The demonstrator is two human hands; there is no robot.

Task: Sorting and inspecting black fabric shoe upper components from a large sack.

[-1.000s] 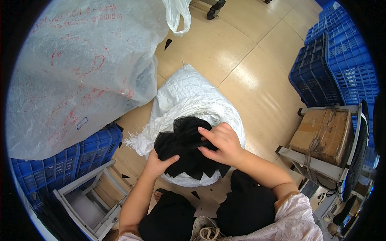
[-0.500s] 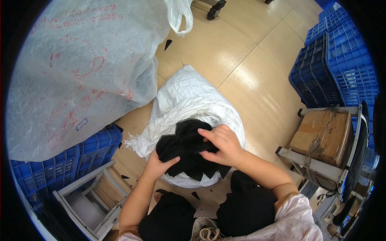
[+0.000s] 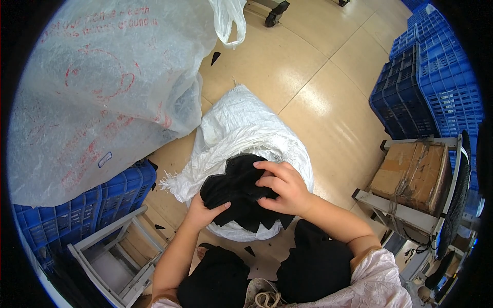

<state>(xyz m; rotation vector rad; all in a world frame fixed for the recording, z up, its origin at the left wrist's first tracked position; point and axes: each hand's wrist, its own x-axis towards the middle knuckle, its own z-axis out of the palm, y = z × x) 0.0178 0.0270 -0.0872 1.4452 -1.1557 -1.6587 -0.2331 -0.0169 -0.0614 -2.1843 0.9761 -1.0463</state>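
A bundle of black fabric pieces (image 3: 233,187) with jagged edges lies on the open mouth of a white woven sack (image 3: 233,128) on the floor. My left hand (image 3: 203,213) holds the bundle from below at its left edge. My right hand (image 3: 285,187) presses on top of the bundle with fingers curled over it. Both forearms come in from the lower edge, above my knees in black trousers.
A large clear plastic bag (image 3: 97,87) with red print rests on a blue crate (image 3: 82,213) at the left. Stacked blue crates (image 3: 426,77) stand at the right. A cardboard box (image 3: 411,172) sits on a grey frame. Black scraps dot the tan floor.
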